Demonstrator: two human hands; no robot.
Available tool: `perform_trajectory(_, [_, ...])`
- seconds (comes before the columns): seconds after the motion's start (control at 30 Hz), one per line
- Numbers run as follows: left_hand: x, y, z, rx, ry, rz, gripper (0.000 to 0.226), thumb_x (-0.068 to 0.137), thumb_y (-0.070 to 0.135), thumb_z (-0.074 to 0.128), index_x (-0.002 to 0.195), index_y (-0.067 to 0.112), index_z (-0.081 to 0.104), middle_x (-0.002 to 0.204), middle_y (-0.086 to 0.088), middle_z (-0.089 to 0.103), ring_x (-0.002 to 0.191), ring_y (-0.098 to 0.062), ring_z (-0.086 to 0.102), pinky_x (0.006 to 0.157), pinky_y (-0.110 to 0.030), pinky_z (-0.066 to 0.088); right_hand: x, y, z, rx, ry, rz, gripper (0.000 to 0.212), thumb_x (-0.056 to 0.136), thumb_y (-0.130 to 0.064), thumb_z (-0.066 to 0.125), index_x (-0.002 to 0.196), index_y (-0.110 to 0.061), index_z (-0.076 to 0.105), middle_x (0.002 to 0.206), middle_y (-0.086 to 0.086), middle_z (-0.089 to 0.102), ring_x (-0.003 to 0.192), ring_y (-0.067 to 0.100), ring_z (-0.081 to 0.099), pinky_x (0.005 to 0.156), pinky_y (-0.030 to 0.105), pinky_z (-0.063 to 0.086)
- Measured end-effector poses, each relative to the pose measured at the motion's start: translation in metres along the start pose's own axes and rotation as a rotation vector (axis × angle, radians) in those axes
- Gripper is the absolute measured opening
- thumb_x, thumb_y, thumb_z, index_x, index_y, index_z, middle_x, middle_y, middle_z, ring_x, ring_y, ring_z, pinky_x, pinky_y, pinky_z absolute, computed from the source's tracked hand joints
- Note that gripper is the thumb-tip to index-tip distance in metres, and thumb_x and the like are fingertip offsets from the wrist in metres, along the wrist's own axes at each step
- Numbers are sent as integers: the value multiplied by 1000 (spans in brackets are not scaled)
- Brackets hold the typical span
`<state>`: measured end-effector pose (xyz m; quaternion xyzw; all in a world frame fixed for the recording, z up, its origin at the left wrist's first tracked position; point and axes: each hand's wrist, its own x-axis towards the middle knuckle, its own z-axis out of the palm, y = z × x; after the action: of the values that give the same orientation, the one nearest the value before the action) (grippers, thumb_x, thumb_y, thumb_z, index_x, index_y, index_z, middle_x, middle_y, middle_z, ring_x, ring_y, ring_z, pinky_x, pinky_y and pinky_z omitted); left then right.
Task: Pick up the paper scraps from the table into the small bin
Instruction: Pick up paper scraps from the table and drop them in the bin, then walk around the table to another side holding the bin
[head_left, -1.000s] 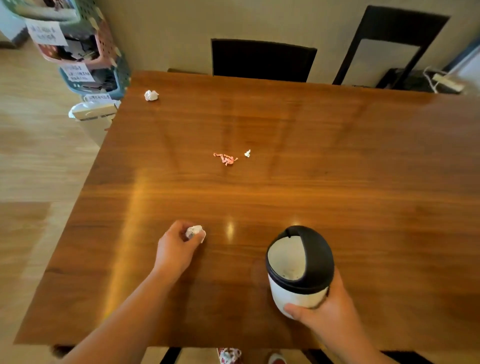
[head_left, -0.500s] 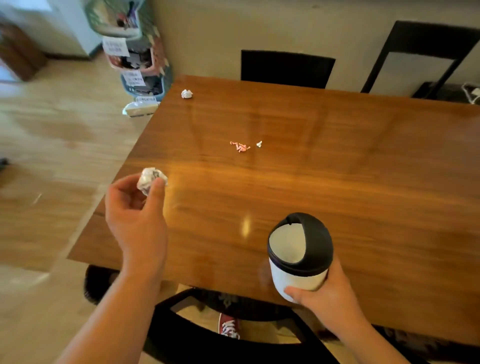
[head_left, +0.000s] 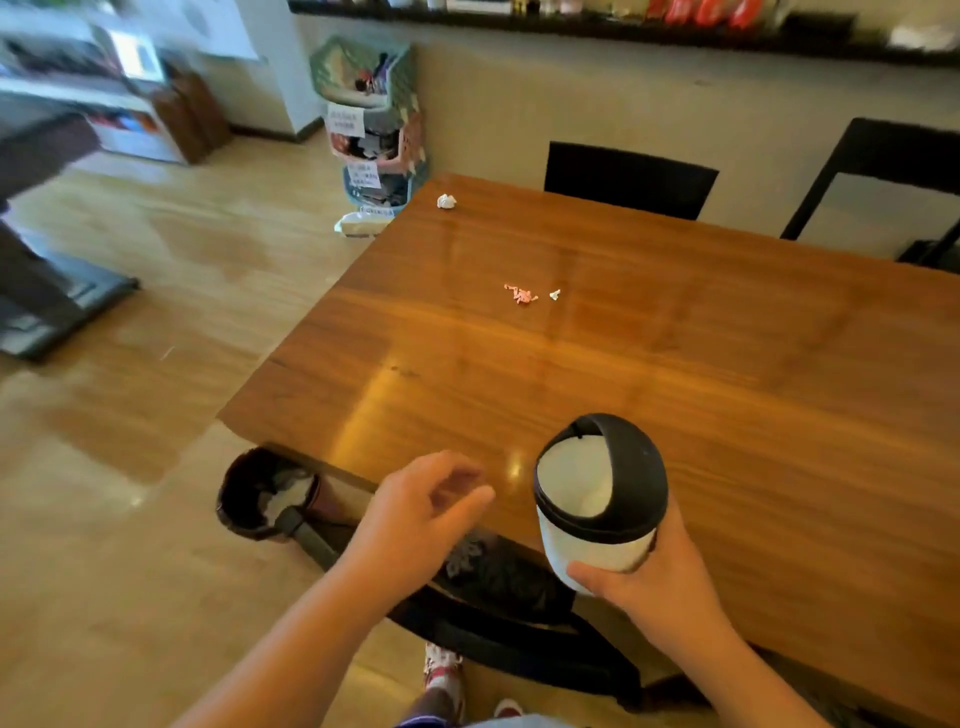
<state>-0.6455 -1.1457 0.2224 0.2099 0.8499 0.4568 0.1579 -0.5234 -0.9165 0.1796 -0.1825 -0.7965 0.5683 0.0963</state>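
the right hand (head_left: 652, 582) wraps the small white bin with the black swing lid (head_left: 597, 493). the left hand (head_left: 415, 512), just beside it, hangs loosely curled; whether it holds anything i cannot tell. far beyond both, a crumpled white paper ball (head_left: 446, 201), a pink shred (head_left: 519, 294) and a tiny white bit (head_left: 555, 294) look light and soft: pinch each with fingertips.

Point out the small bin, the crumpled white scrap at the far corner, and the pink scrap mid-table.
small bin (head_left: 597, 556), head view, on its white wall below the black lid.
crumpled white scrap (head_left: 446, 201), head view, on its middle.
pink scrap (head_left: 520, 294), head view, on its middle.
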Motion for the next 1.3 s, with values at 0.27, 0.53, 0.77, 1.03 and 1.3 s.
perform_trajectory(0.27, [-167, -158, -18, 15, 233, -609, 10, 85, 27, 74, 83, 33, 66, 78, 8, 70, 74, -1, 64, 70, -25, 52, -11, -27, 81, -1, -325, -82, 101, 32, -56, 93, 102, -91, 29, 105, -60, 49, 94, -35, 48, 65, 7, 48])
perform_trajectory(0.53, [-361, -239, -5, -173, 460, -1225, 13, 89, 27, 70, 80, 22, 61, 83, 1, 65, 79, -13, 59, 73, -25, 47, -1, -76, 243, -104, -716, -237, 101, 33, -57, 91, 112, -82, 34, 105, -57, 50, 94, -30, 50, 71, 17, 44])
perform_trajectory(0.77, [-449, -304, -25, -372, 566, -1486, 15, 86, 33, 72, 79, 21, 65, 82, 4, 68, 77, -7, 62, 67, -21, 47, -19, -101, 433, -222, -1009, -319, 117, 33, -74, 83, 138, -42, 42, 118, -27, 56, 105, -6, 53, 72, 20, 49])
perform_trajectory(1.03, [-479, -395, -161, -359, 544, -1502, 19, 89, 36, 67, 89, 17, 66, 87, 3, 67, 81, -11, 62, 67, -24, 47, -35, -125, 568, -230, -1009, -305, 104, 40, -49, 93, 124, -71, 35, 118, -34, 56, 105, -17, 54, 74, 16, 48])
perform_trajectory(1.3, [-403, -459, -344, -285, 628, -1352, 23, 92, 38, 63, 97, 16, 67, 91, -1, 68, 85, -17, 65, 76, -34, 55, 14, -128, 620, -341, -906, -186, 106, 46, -22, 101, 113, -73, 37, 107, -35, 59, 97, -11, 58, 68, 14, 45])
